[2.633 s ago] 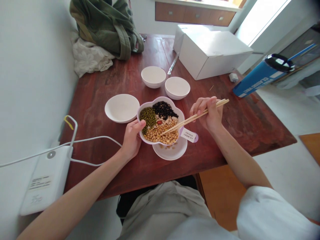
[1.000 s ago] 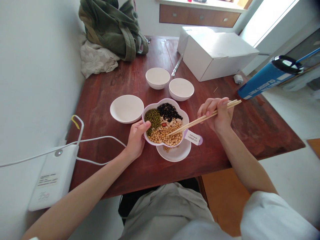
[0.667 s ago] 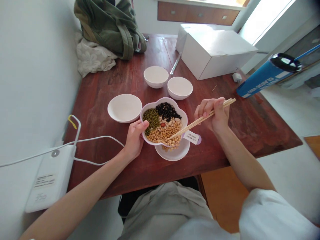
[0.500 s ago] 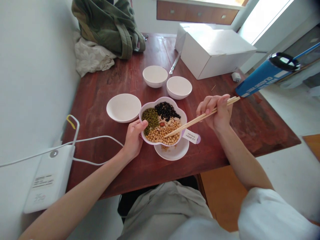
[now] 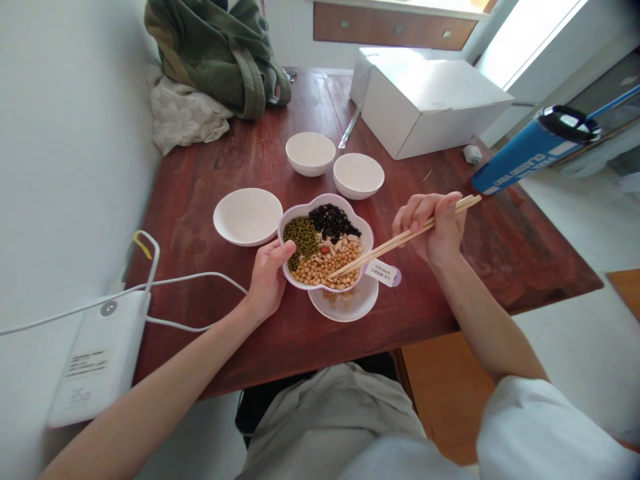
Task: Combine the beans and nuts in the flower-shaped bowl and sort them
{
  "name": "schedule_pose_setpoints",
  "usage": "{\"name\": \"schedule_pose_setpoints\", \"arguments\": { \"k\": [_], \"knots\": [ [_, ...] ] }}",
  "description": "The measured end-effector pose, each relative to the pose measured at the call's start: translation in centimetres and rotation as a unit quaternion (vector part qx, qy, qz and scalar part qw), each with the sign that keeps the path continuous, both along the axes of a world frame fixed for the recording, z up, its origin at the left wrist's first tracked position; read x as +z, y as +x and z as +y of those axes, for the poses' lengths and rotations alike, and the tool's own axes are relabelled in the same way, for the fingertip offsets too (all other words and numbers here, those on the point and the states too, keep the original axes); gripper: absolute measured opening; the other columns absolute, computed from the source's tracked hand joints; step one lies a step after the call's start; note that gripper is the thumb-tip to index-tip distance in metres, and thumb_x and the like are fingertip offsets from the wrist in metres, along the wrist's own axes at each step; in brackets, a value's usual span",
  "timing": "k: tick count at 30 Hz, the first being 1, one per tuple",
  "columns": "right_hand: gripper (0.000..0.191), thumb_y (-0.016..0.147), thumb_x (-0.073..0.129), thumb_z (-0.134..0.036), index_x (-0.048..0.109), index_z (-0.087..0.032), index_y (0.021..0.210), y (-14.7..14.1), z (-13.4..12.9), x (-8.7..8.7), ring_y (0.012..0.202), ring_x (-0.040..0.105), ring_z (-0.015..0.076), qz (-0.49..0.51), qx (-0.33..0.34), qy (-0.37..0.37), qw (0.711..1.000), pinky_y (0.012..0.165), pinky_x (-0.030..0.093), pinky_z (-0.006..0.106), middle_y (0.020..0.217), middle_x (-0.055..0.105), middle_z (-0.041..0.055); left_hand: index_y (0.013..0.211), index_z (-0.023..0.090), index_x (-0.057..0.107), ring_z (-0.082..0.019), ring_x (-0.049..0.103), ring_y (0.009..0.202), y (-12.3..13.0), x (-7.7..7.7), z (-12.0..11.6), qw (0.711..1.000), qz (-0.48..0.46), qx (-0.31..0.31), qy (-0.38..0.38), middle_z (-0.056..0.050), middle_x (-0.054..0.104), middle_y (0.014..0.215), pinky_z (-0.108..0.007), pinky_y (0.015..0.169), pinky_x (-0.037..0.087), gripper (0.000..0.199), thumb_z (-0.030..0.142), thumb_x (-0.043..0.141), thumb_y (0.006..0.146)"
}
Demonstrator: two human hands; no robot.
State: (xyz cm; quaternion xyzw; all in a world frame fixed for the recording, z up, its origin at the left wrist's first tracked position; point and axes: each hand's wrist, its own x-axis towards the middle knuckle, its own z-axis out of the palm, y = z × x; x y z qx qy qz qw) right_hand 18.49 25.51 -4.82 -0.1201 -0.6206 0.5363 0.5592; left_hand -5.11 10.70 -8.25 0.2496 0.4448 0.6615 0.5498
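Note:
My left hand (image 5: 270, 275) is closed on the left rim of a lobed, purple-edged dish (image 5: 371, 235), tilted towards me. In it lie green mung beans (image 5: 301, 233), black beans (image 5: 331, 222), peanuts and yellow soybeans (image 5: 313, 272). My right hand (image 5: 434, 225) grips a pair of wooden chopsticks (image 5: 387, 246), whose tips reach among the soybeans near the dish's front edge. Just below that edge, a small white bowl (image 5: 350, 311) stands on the table with some soybeans in it, partly hidden by the dish. A labelled tab (image 5: 381, 273) sticks out at the dish's right.
White bowls stand at the left (image 5: 248, 217), at the back (image 5: 310, 154) and behind the dish (image 5: 359, 176). Farther off are a white box (image 5: 425, 100), a green bag (image 5: 215, 57) and a blue bottle (image 5: 530, 153). A white power strip (image 5: 100, 360) with cables is at the left.
More soybeans show in the small white bowl below the dish, some blurred as if falling. The chopstick tips have shifted very slightly; both hands stay nearly in place.

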Motion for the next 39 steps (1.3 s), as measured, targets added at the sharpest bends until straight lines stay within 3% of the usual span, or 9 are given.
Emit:
{"name": "schedule_pose_setpoints", "arguments": {
  "k": [11,20,26,31,35,39],
  "knots": [
    [0.069,0.106,0.063,-0.067,0.070,-0.020,0.057,-0.13,-0.20,-0.27,0.042,0.060,0.0157,-0.019,0.029,0.009,0.999,0.040,0.052,0.029,0.051,0.057,0.0017,0.102,0.018,0.081,-0.039,0.078,0.122,0.12,0.02,0.00,1.000,0.006,-0.003,0.001,-0.010,0.086,0.112,-0.049,0.104,0.065,0.043,0.054,0.087,0.080],
    [0.072,0.094,0.067,-0.082,0.063,-0.024,0.051,-0.04,-0.13,0.41,0.036,0.053,0.0166,0.022,-0.025,-0.040,0.999,0.031,0.044,0.032,0.047,0.051,0.0008,0.103,0.018,0.080,-0.038,0.079,0.120,0.07,0.09,-0.05,1.000,0.010,-0.004,-0.001,-0.010,0.087,0.111,-0.049,0.102,0.065,0.041,0.054,0.085,0.082],
    [0.067,0.097,0.071,-0.074,0.067,-0.024,0.052,0.24,-0.12,0.23,0.042,0.060,0.0198,0.004,-0.053,-0.008,0.999,0.040,0.054,0.035,0.047,0.052,0.0016,0.105,0.018,0.081,-0.038,0.079,0.121,0.12,-0.05,-0.02,1.000,0.009,-0.003,0.003,-0.011,0.087,0.113,-0.048,0.103,0.065,0.043,0.054,0.085,0.082],
    [0.068,0.100,0.069,-0.071,0.069,-0.021,0.054,-0.08,-0.40,-0.22,0.047,0.065,0.0203,-0.020,0.006,0.016,1.000,0.043,0.057,0.033,0.050,0.057,0.0032,0.104,0.017,0.081,-0.039,0.080,0.118,0.02,-0.10,-0.07,1.000,0.015,-0.004,0.004,-0.011,0.087,0.111,-0.049,0.103,0.065,0.044,0.055,0.086,0.081],
    [0.070,0.098,0.070,-0.074,0.065,-0.021,0.052,-0.31,-0.50,-0.05,0.049,0.066,0.0201,-0.014,0.028,-0.017,0.999,0.045,0.058,0.033,0.052,0.057,0.0036,0.102,0.017,0.082,-0.039,0.081,0.116,0.02,-0.06,-0.08,1.000,0.019,-0.002,0.006,-0.011,0.087,0.109,-0.050,0.102,0.066,0.044,0.055,0.087,0.081],
    [0.069,0.096,0.069,-0.078,0.066,-0.023,0.053,-0.14,-0.33,0.22,0.048,0.065,0.0218,0.001,0.008,-0.037,0.999,0.046,0.059,0.036,0.049,0.052,0.0023,0.103,0.017,0.082,-0.039,0.081,0.116,0.02,-0.06,-0.04,1.000,0.016,-0.003,0.006,-0.012,0.087,0.110,-0.050,0.102,0.066,0.044,0.055,0.087,0.081]
  ]
}}
